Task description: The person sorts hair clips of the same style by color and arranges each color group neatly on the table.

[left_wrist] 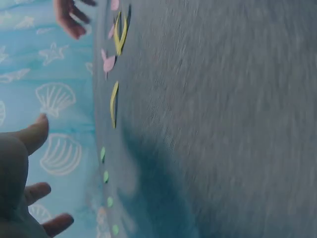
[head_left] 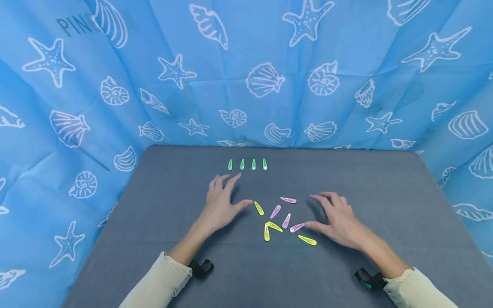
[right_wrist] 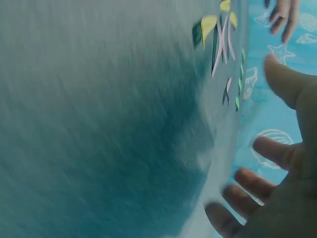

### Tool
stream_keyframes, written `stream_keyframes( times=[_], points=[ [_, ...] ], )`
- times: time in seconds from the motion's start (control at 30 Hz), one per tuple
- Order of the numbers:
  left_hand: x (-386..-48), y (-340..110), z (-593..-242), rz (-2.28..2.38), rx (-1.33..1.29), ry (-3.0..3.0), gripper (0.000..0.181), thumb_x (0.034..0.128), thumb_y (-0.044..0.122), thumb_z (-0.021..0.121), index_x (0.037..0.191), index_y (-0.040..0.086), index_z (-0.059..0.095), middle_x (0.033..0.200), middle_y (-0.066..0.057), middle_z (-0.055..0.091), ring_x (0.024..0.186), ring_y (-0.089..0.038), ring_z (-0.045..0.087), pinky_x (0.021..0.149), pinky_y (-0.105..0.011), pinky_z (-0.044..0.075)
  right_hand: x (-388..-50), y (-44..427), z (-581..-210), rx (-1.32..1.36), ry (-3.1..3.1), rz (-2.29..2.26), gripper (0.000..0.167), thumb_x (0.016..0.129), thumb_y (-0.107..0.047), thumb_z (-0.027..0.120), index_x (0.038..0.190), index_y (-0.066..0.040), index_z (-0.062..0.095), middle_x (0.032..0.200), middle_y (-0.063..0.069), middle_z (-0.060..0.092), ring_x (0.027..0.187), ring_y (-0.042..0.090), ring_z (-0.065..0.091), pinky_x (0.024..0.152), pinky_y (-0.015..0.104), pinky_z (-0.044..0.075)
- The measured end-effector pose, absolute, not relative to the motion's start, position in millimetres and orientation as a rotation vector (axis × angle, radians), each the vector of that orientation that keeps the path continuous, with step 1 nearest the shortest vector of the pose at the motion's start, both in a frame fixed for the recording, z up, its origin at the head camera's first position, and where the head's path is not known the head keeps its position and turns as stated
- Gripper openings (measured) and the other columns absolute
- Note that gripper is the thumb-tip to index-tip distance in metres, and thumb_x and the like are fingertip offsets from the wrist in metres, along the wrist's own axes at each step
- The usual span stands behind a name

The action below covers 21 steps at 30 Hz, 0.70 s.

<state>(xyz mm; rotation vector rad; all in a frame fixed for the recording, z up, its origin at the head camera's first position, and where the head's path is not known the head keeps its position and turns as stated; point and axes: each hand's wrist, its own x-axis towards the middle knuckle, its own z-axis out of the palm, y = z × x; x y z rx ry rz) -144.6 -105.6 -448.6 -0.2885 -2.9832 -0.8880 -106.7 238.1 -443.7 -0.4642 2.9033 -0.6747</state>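
Note:
Several green snap hair clips (head_left: pixel 253 164) stand in a row near the table's far edge. Closer in, pink hair clips (head_left: pixel 286 220) and yellow hair clips (head_left: pixel 274 226) lie scattered at varied angles, two of the yellow ones meeting at their ends. My left hand (head_left: pixel 221 207) hovers to the left of this group, fingers spread and holding nothing; its thumb is nearest a yellow hair clip (head_left: pixel 259 208). On the other side my right hand (head_left: pixel 340 220) is also spread and holds nothing. Its thumb tip comes close to a pink hair clip (head_left: pixel 297 227); whether they touch I cannot tell.
A grey cloth-covered table (head_left: pixel 173 179) lies under everything. Behind it and at its sides hangs a blue curtain (head_left: pixel 239 98) printed with white shells and starfish. Dark straps with small devices (head_left: pixel 202 268) sit at both wrists.

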Motion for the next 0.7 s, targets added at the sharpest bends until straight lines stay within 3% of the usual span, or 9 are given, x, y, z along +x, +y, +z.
stream_keyframes(
  times=[0.13, 0.27, 0.43, 0.7],
  points=[
    [-145, -93, -453, -1.063, -0.257, -2.969, 0.075, 0.0822, 0.047, 0.084, 0.147, 0.026, 0.054, 0.142, -0.013, 0.048, 0.129, -0.034, 0.038, 0.104, -0.056, 0.036, -102, 237, -446, -0.419, 2.732, -0.857, 0.061, 0.084, -0.049, 0.081, 0.128, -0.011, 0.062, 0.121, 0.01, 0.056, 0.107, 0.023, 0.049, 0.087, 0.039, 0.044],
    [-148, -84, -461, -1.144, -0.272, -2.981, 0.06, 0.0804, 0.039, 0.088, 0.133, 0.021, 0.065, 0.127, -0.008, 0.058, 0.115, -0.029, 0.044, 0.099, -0.05, 0.038, -101, 239, -450, -0.429, 2.588, -0.952, 0.041, 0.084, -0.04, 0.083, 0.109, -0.013, 0.066, 0.103, 0.003, 0.059, 0.094, 0.015, 0.052, 0.078, 0.026, 0.043],
    [-149, -75, -468, -1.216, -0.345, -2.991, 0.044, 0.0808, 0.03, 0.088, 0.12, 0.017, 0.072, 0.115, -0.004, 0.064, 0.106, -0.024, 0.048, 0.092, -0.043, 0.043, -99, 243, -454, -0.539, 2.513, -0.985, 0.026, 0.085, -0.036, 0.083, 0.095, -0.017, 0.068, 0.089, -0.001, 0.057, 0.081, 0.008, 0.049, 0.069, 0.022, 0.039],
    [-155, -66, -474, -1.151, -0.432, -3.049, 0.022, 0.0831, 0.017, 0.086, 0.103, 0.02, 0.078, 0.104, 0.0, 0.065, 0.103, -0.02, 0.052, 0.092, -0.039, 0.044, -101, 245, -455, -0.655, 2.497, -0.991, 0.016, 0.085, -0.032, 0.083, 0.084, -0.023, 0.069, 0.085, -0.002, 0.054, 0.078, 0.005, 0.044, 0.068, 0.022, 0.036]
  ],
)
